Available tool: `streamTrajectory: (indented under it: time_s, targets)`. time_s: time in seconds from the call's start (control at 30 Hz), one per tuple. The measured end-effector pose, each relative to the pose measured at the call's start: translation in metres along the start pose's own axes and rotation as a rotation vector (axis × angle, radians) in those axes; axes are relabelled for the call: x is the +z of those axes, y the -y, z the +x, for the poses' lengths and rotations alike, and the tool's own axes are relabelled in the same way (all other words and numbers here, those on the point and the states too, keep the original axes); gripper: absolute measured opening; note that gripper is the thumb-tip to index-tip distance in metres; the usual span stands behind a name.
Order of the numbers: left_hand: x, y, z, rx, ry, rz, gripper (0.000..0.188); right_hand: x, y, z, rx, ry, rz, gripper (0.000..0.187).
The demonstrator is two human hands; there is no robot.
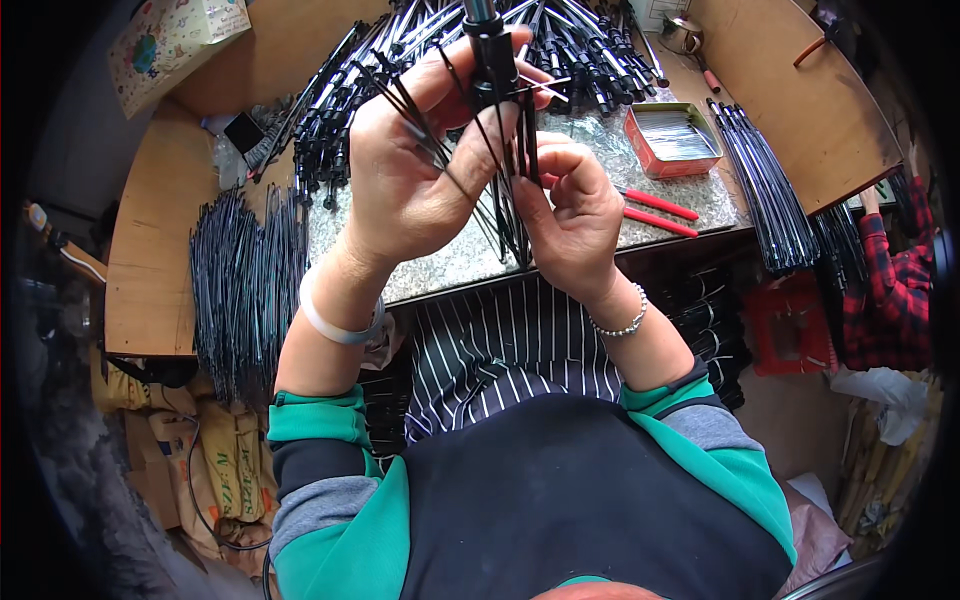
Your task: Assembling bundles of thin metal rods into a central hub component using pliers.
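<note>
An umbrella frame (492,58) with a black hub and thin black ribs stands upright above the bench's front edge. My left hand (405,195) is closed around its hub, the thumb pressed on the front and several ribs fanning out past the palm. Lower down, my right hand (575,220) pinches at the hanging ribs just beside the left thumb. Exactly which rib or small part sits between the right fingertips is hidden. Closest to the right hand on the bench lie red-handled pliers (660,213).
Umbrella shafts (590,45) pile up at the back of the speckled bench top (425,275). Bundles of black ribs hang over the left (240,290) and right (765,190) edges. A red tin (643,155) holds thin metal pieces. At far right shows another person's plaid sleeve (885,260).
</note>
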State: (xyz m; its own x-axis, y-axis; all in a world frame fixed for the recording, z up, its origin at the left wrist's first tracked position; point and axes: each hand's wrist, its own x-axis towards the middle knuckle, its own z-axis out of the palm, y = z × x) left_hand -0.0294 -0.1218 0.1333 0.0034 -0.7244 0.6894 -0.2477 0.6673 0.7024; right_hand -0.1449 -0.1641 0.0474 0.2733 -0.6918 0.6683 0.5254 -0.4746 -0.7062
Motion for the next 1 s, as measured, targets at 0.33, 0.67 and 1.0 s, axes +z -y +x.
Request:
streamTrajectory:
  time_s: [0.33,0.67,1.0]
  targets:
    - [0.026,-0.009,-0.014,-0.123,-0.184,-0.232,0.06,0.004,0.002,0.001,0.014,-0.065,0.012,0.017]
    - [0.025,0.007,-0.012,0.062,-0.175,-0.095,0.037,-0.004,-0.002,-0.006,-0.18,0.02,-0.197,0.021]
    - [0.026,0.004,-0.026,0.139,-0.279,0.01,0.039,-0.004,-0.015,-0.042,0.093,0.011,-0.156,0.048]
